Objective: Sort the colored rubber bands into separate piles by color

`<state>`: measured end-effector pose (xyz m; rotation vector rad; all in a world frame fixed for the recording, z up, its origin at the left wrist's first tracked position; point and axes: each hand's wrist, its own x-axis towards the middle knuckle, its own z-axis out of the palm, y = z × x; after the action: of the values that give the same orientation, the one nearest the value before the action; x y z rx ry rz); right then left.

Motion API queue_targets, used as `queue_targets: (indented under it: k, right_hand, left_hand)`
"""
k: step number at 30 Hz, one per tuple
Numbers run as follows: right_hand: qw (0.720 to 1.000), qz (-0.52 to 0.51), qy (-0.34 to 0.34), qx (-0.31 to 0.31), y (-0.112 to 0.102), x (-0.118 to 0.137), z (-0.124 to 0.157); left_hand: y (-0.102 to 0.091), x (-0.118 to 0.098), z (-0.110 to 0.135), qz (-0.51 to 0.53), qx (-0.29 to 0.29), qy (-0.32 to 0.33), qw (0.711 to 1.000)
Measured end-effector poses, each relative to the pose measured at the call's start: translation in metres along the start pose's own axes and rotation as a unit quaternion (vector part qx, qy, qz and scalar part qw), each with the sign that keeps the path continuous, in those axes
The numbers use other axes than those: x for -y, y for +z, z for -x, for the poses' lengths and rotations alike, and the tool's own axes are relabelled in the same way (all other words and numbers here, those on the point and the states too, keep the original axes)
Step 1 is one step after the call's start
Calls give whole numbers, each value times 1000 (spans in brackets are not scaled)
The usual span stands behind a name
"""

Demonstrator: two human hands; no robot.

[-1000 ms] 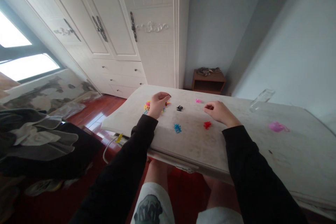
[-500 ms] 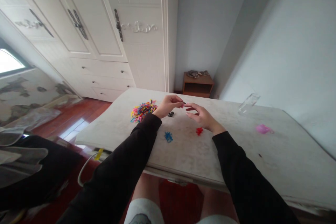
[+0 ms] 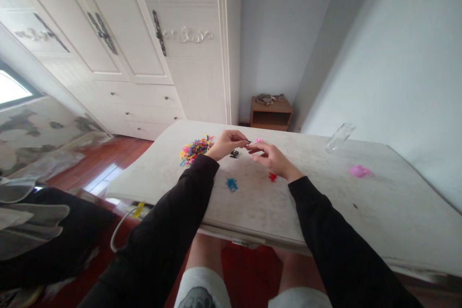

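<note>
My left hand [image 3: 226,143] and my right hand [image 3: 271,158] meet fingertip to fingertip above the white table [image 3: 325,202]. The left pinches a tiny dark band at its fingertips; the right's fingers curl toward it, almost touching. A heap of mixed colourful rubber bands [image 3: 195,147] lies just left of my left hand. Small sorted clusters lie below the hands: black [image 3: 234,154], blue [image 3: 231,184], red [image 3: 272,177], and a bit of pink [image 3: 259,140] behind the fingers.
A clear glass jar [image 3: 338,137] lies on its side at the table's far right, with a pink lid [image 3: 358,171] nearer. A white wardrobe [image 3: 151,48] and small wooden nightstand [image 3: 271,112] stand behind. Dark clothing [image 3: 39,236] is piled at left.
My left hand left the colourful heap and rose to the middle with a small dark band. My right hand lifted off the table to meet it. The view shifted right.
</note>
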<state>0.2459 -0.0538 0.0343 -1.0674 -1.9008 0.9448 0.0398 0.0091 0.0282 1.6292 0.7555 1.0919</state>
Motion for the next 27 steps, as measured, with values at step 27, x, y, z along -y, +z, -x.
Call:
queue_targets:
  k: [27]
  right_hand:
    - [974,84,-8,-211,-4,-5,-4]
  left_hand:
    - [-32,13,4,-331,35,25,943]
